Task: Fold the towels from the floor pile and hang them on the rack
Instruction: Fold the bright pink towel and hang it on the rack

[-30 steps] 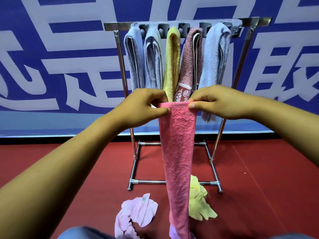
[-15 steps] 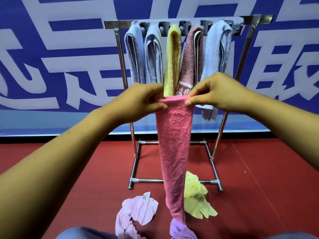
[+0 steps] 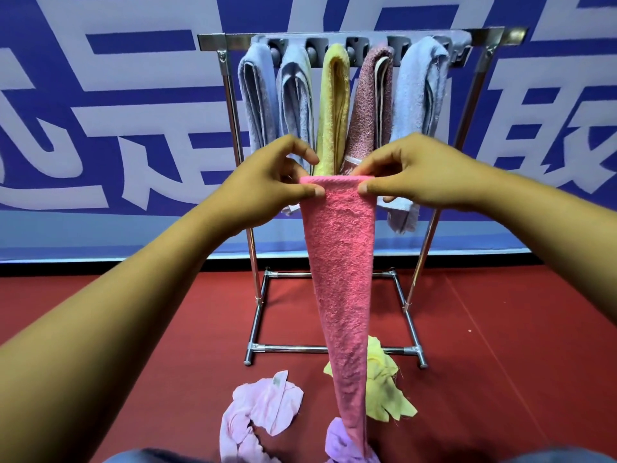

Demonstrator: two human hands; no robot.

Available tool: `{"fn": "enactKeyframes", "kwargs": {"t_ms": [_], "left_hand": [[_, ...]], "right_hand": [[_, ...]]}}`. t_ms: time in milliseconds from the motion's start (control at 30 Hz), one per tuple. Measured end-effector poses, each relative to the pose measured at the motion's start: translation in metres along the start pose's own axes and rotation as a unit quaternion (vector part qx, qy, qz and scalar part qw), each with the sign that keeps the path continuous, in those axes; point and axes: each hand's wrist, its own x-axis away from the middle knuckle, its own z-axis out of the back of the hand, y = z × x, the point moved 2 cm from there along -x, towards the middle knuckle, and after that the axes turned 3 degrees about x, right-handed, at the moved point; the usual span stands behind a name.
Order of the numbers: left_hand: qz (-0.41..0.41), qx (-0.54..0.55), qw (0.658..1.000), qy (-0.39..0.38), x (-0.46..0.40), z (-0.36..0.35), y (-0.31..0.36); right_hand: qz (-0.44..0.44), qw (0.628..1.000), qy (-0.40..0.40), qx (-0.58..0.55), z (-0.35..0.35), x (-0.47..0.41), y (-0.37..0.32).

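A pink towel [image 3: 340,262] hangs lengthwise in front of me, narrowing to a point near the floor. My left hand [image 3: 277,175] pinches its top left corner and my right hand [image 3: 410,175] pinches the top right corner. Behind it stands a metal rack [image 3: 230,128] with several folded towels hung side by side: two light blue, a yellow one [image 3: 334,108], a dusty rose one [image 3: 367,105] and another light blue [image 3: 417,95]. On the floor lie a pale pink towel [image 3: 263,409], a yellow towel [image 3: 387,382] and a lilac one [image 3: 340,442].
The red floor [image 3: 500,345] spreads around the rack's base bars [image 3: 290,348]. A blue wall banner [image 3: 100,95] with large white characters stands right behind the rack. A dark strip runs along the wall's foot.
Both hands have lifted the pink towel slightly, so its lower tip has risen off the floor pile. The top edge is held a little wider and flatter.
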Motion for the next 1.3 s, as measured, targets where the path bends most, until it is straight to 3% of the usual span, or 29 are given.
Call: {"fn": "enactKeyframes", "kwargs": {"t_ms": [200,400,567,700,967,1300], "left_hand": [[0.05,0.136,0.989,0.03,0.0,0.001,-0.012],[0.127,0.254,0.957,-0.059,0.017,-0.033,-0.042],[0.121,0.331,0.935,-0.037,0.012,-0.047,-0.045],[0.102,0.352,0.93,-0.022,0.005,-0.05,-0.035],[0.091,0.372,0.924,-0.013,-0.001,-0.049,-0.023],[0.176,0.372,0.911,0.024,-0.005,-0.043,-0.03]], "right_hand": [[-0.003,1.0,-0.004,-0.015,-0.003,-0.002,-0.01],[0.002,0.998,0.007,-0.065,-0.01,-0.004,-0.011],[-0.002,0.996,0.032,-0.082,-0.011,-0.004,-0.003],[-0.041,0.98,0.071,-0.18,-0.013,-0.005,0.011],[-0.115,0.953,-0.092,-0.265,-0.042,0.007,0.044],[-0.075,0.95,-0.116,-0.28,-0.059,0.012,0.048]]}}
